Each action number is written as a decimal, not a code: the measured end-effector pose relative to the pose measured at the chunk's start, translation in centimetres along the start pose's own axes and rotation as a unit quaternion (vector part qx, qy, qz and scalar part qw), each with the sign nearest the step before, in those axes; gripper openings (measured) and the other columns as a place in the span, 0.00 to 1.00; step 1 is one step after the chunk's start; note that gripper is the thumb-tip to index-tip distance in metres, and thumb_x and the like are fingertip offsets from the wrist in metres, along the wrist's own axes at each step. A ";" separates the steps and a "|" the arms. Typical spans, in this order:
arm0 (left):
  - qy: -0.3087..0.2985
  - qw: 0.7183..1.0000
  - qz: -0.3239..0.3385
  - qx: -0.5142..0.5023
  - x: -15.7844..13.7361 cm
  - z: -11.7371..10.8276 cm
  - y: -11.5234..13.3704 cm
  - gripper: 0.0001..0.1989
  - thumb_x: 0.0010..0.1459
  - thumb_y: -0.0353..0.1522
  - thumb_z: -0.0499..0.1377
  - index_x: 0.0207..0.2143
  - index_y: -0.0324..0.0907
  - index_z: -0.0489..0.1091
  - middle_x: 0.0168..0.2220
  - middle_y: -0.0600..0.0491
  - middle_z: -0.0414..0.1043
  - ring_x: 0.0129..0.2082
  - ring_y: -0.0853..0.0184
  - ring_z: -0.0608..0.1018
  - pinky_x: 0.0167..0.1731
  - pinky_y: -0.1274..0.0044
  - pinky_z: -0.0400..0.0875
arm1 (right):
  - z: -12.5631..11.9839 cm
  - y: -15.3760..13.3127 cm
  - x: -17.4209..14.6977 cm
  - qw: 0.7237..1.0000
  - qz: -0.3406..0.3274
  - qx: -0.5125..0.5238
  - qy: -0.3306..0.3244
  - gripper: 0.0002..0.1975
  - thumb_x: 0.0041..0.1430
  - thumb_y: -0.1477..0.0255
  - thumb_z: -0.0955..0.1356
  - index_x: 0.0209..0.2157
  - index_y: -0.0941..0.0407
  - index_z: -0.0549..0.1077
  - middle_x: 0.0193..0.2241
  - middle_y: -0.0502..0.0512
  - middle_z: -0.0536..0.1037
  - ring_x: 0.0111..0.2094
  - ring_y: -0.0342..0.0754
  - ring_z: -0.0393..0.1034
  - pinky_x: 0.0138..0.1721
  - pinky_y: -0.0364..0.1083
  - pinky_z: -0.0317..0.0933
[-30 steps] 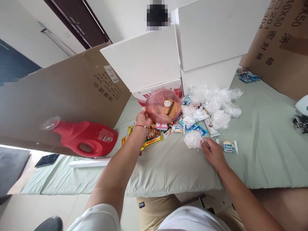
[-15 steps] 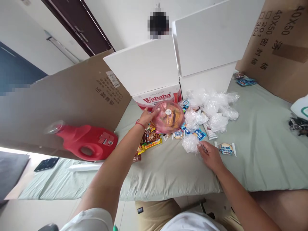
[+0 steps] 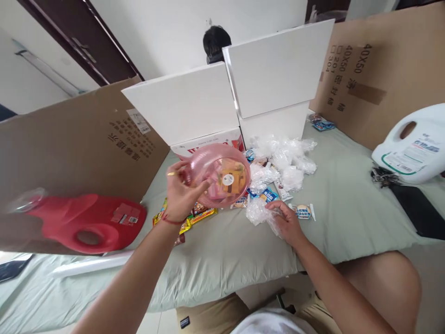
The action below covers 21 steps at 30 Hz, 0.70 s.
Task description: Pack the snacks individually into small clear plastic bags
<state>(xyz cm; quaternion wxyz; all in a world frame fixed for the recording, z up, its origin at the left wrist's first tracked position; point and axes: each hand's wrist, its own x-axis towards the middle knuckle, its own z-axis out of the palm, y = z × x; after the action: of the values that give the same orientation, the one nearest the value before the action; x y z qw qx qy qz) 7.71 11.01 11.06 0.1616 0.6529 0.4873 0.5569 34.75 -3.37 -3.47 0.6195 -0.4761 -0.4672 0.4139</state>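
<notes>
My left hand point(image 3: 182, 190) grips the left rim of a round, clear pink plastic container point(image 3: 225, 162), thumb on its face. Wrapped snacks show through the container, which is tilted toward me above the cloth. In my right hand point(image 3: 287, 222) is a crumpled clear plastic wrap point(image 3: 257, 211), held low over the cloth near the front. A round cracker in a clear packet point(image 3: 303, 211) lies just right of that hand. Below the container are yellow and brown snack packets point(image 3: 203, 215), and a blue snack packet point(image 3: 268, 195) sits behind the held wrap.
Crumpled clear wraps point(image 3: 290, 153) pile up before white boards point(image 3: 274, 79). A red jug point(image 3: 93, 222) lies at left, a white jug point(image 3: 413, 144) at right beside a black flat object point(image 3: 417, 208). Cardboard panels point(image 3: 378, 69) stand on both sides of the green cloth point(image 3: 344, 208).
My left hand has lifted the pink container off the snacks and tilted it toward me. My right hand still holds the crumpled wrap, now more stretched out. The view has turned right.
</notes>
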 end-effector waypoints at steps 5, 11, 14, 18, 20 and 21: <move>0.022 0.962 -0.091 -0.257 -5.0 -2.1 3.3 0.30 0.46 0.42 0.74 0.50 0.54 0.69 0.46 0.56 0.73 0.43 0.66 0.78 0.43 0.75 0.77 | -1.7 -2.9 -2.1 0.995 0.035 0.081 -0.051 0.16 0.63 0.61 0.65 0.42 0.53 0.82 0.36 0.55 0.79 0.26 0.45 0.63 0.28 0.44 0.58; -0.035 0.880 -0.273 -0.387 -12.1 2.0 5.1 0.29 0.51 0.54 0.68 0.54 0.57 0.74 0.55 0.53 0.77 0.59 0.53 0.77 0.56 0.62 0.76 | -3.4 -8.3 -5.5 0.993 0.049 0.053 -0.091 0.45 0.51 0.42 0.76 0.66 0.47 0.69 0.53 0.59 0.77 0.37 0.47 0.70 0.37 0.45 0.67; -0.069 0.837 -0.331 -0.431 -14.4 5.0 5.5 0.34 0.51 0.55 0.68 0.58 0.58 0.72 0.57 0.52 0.77 0.60 0.51 0.77 0.57 0.60 0.76 | -3.3 -10.7 -7.2 0.993 0.058 0.059 -0.089 0.30 0.58 0.50 0.75 0.58 0.49 0.77 0.42 0.56 0.80 0.36 0.47 0.72 0.40 0.46 0.69; -0.133 0.815 -0.355 -0.438 -15.0 7.4 6.1 0.34 0.51 0.53 0.70 0.58 0.55 0.71 0.61 0.50 0.73 0.63 0.52 0.73 0.61 0.61 0.72 | -5.5 -14.2 -8.3 0.996 0.035 -0.073 -0.033 0.17 0.65 0.55 0.72 0.44 0.53 0.83 0.32 0.54 0.81 0.32 0.49 0.74 0.36 0.45 0.70; -0.142 0.847 -0.332 -0.391 -14.7 7.3 5.5 0.32 0.51 0.49 0.72 0.56 0.53 0.72 0.60 0.50 0.72 0.65 0.55 0.70 0.63 0.63 0.68 | -8.3 -16.0 -7.3 0.975 0.025 -0.218 0.018 0.15 0.63 0.56 0.73 0.41 0.53 0.82 0.28 0.51 0.80 0.27 0.48 0.73 0.29 0.43 0.68; -0.140 0.865 -0.322 -0.359 -14.5 6.8 4.9 0.30 0.50 0.48 0.73 0.54 0.52 0.73 0.59 0.49 0.73 0.65 0.55 0.71 0.64 0.63 0.67 | -10.1 -16.8 -6.2 0.952 0.018 -0.302 0.044 0.14 0.63 0.56 0.73 0.40 0.53 0.82 0.28 0.50 0.80 0.26 0.47 0.73 0.29 0.43 0.67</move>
<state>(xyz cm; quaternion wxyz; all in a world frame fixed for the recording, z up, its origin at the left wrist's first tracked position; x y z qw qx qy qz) 17.32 -0.86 4.25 0.6217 0.4279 0.4094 0.5127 44.38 -14.81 10.66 0.4591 -0.6670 -0.5340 0.2433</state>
